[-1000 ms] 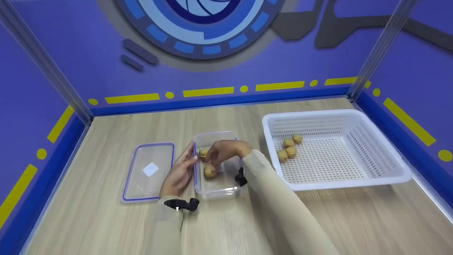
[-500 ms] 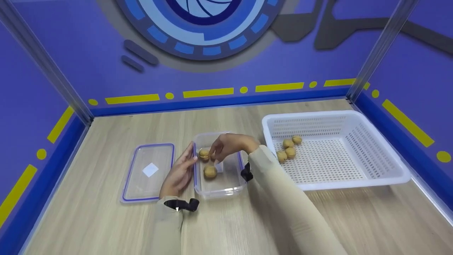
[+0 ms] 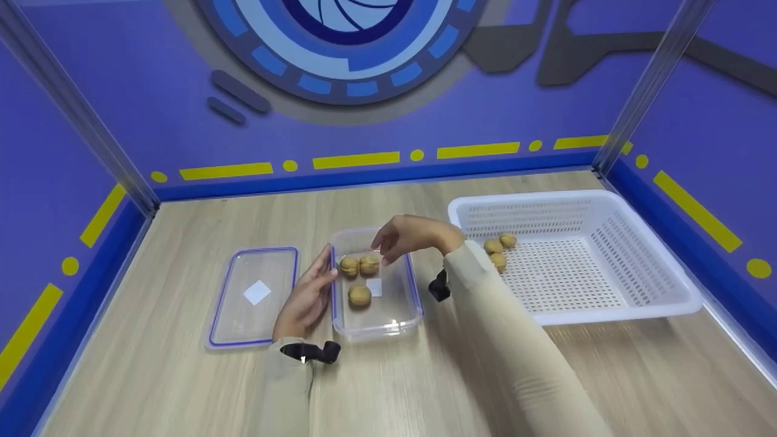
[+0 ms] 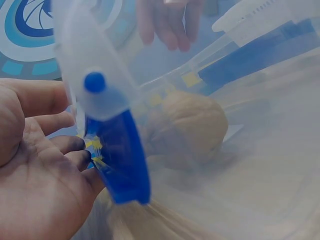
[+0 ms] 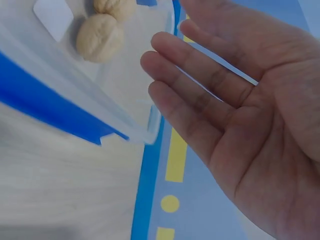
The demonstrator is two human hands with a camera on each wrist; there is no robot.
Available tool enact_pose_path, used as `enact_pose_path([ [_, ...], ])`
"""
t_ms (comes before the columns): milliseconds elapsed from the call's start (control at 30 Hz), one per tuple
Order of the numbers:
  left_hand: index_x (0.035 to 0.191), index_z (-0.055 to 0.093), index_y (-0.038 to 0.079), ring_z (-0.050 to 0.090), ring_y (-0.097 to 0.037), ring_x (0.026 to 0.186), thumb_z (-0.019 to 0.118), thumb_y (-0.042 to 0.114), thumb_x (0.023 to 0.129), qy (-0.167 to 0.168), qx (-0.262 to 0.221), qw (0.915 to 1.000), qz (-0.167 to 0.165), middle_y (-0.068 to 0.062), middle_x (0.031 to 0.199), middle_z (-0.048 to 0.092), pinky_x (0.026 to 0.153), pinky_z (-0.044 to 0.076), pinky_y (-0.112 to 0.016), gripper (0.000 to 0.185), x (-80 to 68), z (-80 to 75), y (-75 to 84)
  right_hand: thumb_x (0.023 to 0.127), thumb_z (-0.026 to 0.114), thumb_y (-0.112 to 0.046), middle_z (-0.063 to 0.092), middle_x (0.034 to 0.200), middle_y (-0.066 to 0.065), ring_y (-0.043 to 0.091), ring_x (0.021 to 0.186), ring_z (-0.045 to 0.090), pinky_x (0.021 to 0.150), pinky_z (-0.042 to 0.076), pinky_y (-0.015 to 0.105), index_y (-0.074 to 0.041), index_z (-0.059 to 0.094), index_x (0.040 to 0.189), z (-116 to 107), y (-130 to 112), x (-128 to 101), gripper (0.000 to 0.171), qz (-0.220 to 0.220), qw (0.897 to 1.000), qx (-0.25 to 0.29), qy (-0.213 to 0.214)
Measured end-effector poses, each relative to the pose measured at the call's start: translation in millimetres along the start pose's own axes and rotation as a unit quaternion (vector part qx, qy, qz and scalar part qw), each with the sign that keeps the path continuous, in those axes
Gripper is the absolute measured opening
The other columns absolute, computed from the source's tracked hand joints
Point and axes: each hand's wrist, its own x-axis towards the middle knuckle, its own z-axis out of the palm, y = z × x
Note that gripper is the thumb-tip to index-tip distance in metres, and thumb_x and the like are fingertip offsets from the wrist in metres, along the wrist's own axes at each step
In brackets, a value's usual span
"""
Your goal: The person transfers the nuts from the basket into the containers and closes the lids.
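Observation:
My left hand [image 3: 306, 297] holds the left side of a clear plastic food container [image 3: 376, 334], its thumb at the rim and its fingers along the outer wall. In the left wrist view those fingertips meet a blue-edged side latch [image 4: 122, 155]. Three walnuts lie inside the container: one by the left wall [image 3: 349, 266], one beside it [image 3: 368, 264] and one nearer me [image 3: 359, 297]. Over the container's far right part hovers my right hand [image 3: 413, 233], fingers loosely bent. Its palm [image 5: 265, 145] shows bare in the right wrist view.
The container's blue-edged lid [image 3: 255, 318] lies flat on the table, left of my left hand. At right stands a white perforated basket [image 3: 607, 315] with several walnuts [image 3: 498, 261] near its left wall, partly behind my right sleeve. Blue panels [image 3: 364, 133] enclose the table's back and sides.
My right hand has let go of a walnut beside the one at the container's left wall. It has then risen and moved right, away from the walnuts. The left hand stays in place.

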Motion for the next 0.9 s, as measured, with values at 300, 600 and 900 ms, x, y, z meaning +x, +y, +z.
enact_pose_path([
  [300, 0.153, 0.008, 0.005, -0.012, -0.021, 0.149, 0.039, -0.007, 0.095, -0.008, 0.012, 0.9999, 0.008, -0.008, 0.162, -0.009, 0.122, -0.009, -0.034, 0.067, -0.5, -1.9, 0.2, 0.082, 0.074, -0.013, 0.071, 0.111, 0.016, 0.024, 0.101, 0.067, 0.091, 0.055, 0.033, -0.003, 0.065, 0.121, -15, 7, -15, 0.041, -0.018, 1.0, 0.013, 0.019],
  [600, 0.154, 0.007, 0.005, -0.013, -0.02, 0.149, 0.04, -0.005, 0.095, -0.007, 0.01, 0.9999, 0.006, -0.006, 0.162, -0.009, 0.122, -0.008, -0.033, 0.068, -0.5, -3.1, -2.0, 0.082, 0.075, -0.015, 0.071, 0.111, 0.015, 0.026, 0.104, 0.066, 0.092, 0.055, 0.038, -0.004, 0.065, 0.12, -30, 19, -34, 0.041, -0.005, 0.999, 0.019, 0.047],
  [900, 0.153, 0.005, 0.003, -0.015, -0.019, 0.148, 0.041, -0.005, 0.095, -0.016, -0.001, 0.9998, 0.012, -0.007, 0.162, -0.01, 0.122, -0.009, -0.033, 0.069, 0.2, -3.8, -2.3, 0.082, 0.075, -0.016, 0.071, 0.11, 0.013, 0.026, 0.104, 0.066, 0.091, 0.056, 0.038, -0.005, 0.065, 0.121, -43, 34, -54, 0.041, 0.001, 0.996, 0.019, 0.085],
])
